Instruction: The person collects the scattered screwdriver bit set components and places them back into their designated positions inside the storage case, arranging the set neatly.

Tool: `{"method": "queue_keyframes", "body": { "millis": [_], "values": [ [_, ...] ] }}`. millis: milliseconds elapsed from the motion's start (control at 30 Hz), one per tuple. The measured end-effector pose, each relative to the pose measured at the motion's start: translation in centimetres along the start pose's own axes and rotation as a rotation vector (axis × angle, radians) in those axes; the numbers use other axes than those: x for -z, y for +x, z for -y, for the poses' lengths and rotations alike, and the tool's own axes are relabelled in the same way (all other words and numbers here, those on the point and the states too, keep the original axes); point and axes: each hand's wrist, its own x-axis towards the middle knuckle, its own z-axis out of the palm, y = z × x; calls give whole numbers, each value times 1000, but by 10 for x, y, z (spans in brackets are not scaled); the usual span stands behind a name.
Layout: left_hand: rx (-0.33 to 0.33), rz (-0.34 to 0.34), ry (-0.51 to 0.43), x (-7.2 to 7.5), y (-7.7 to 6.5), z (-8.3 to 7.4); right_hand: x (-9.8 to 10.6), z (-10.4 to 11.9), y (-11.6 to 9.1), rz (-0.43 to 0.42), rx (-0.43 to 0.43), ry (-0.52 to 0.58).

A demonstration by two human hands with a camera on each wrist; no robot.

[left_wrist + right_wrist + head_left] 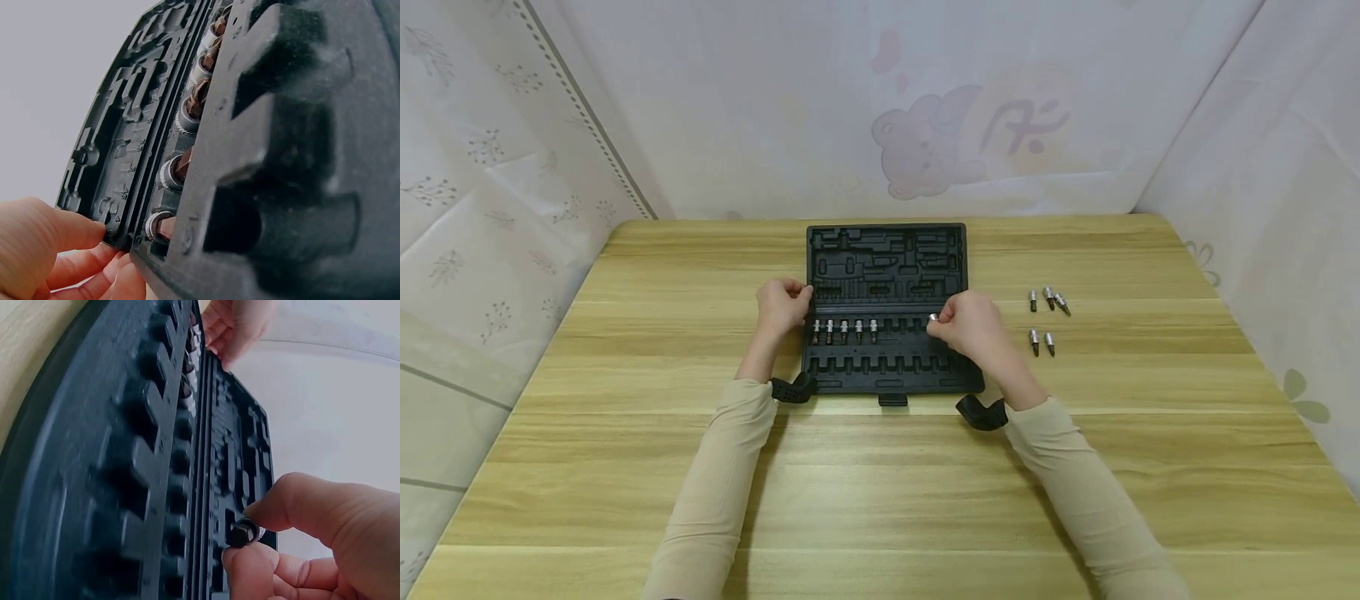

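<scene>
A black plastic tool case (892,385) lies unfolded on the table. My left hand (784,305) pinches its left edge near the hinge, thumb on the lid's corner in the left wrist view. Between the thumb and fingers of my right hand (973,329) is a bit socket (245,532), held over the right part of the case with its dark hex tip showing in the right wrist view. Several silver bit sockets (844,327) sit in a row in the left slots of the upper row. The slots to their right and the lower row hold nothing visible.
To the right of the case, several loose bit sockets (1049,297) lie on the wooden table (880,500) in two groups. A latch (892,400) sticks out at the case's front edge. Pale printed curtains (760,108) hang behind and beside the table.
</scene>
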Motion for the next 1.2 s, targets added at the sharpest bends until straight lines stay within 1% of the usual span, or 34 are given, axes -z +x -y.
{"method": "queue_keyframes", "body": {
  "millis": [233,400,567,700,800,967,1200],
  "values": [
    [0,-2,0,0,0,1,-6,12,4,26,8,-7],
    [0,-9,8,-1,1,2,-12,19,8,17,52,-6],
    [-5,-8,10,-1,1,2,-20,25,12,10,70,-13],
    [-12,-10,9,-1,1,2,-26,28,17,13,76,2],
    [-10,-12,8,0,1,1,-30,30,21,29,71,9],
    [-4,-10,13,0,1,0,-37,32,26,55,38,16],
    [-12,-4,14,0,0,0,-41,36,30,83,-1,14]
  ]
}}
